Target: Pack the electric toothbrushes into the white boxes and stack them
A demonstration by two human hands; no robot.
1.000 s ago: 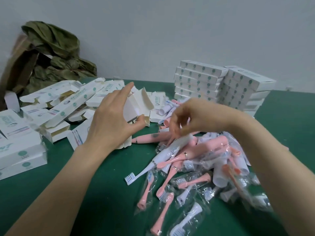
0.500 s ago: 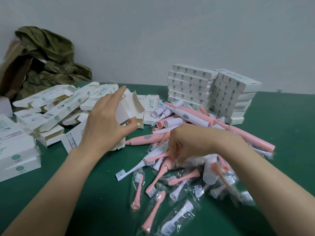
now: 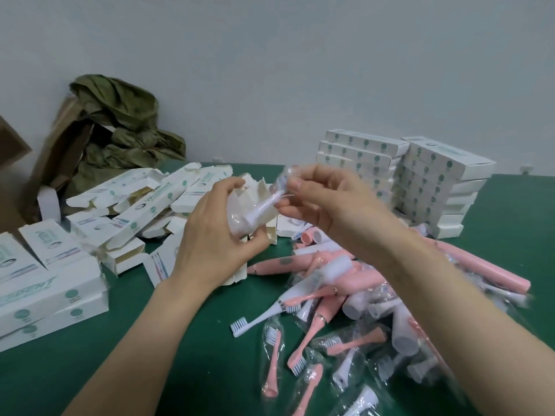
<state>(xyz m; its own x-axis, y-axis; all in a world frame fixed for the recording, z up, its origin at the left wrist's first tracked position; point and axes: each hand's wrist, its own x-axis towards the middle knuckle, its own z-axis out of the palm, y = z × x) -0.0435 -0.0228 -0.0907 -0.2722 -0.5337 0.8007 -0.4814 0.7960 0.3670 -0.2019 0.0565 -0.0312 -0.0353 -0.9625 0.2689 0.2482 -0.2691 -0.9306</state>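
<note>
My left hand (image 3: 216,235) grips an open white box (image 3: 255,190) held upright above the green table (image 3: 150,340). My right hand (image 3: 324,202) pinches a white brush head in a clear bag (image 3: 264,205), its lower end at the mouth of the box. A heap of pink and white toothbrush handles and bagged heads (image 3: 345,310) lies below my right arm. Two stacks of shut white boxes (image 3: 399,178) stand at the back right.
Open empty white boxes (image 3: 144,205) lie scattered at the left, with a few shut ones (image 3: 51,301) near the left edge. A brown carton with crumpled green cloth (image 3: 120,139) sits at the back left against the wall.
My right hand left the heap and rose with a bagged white brush head to the box. My left hand kept hold of the open box. The camera tilted down a little.
</note>
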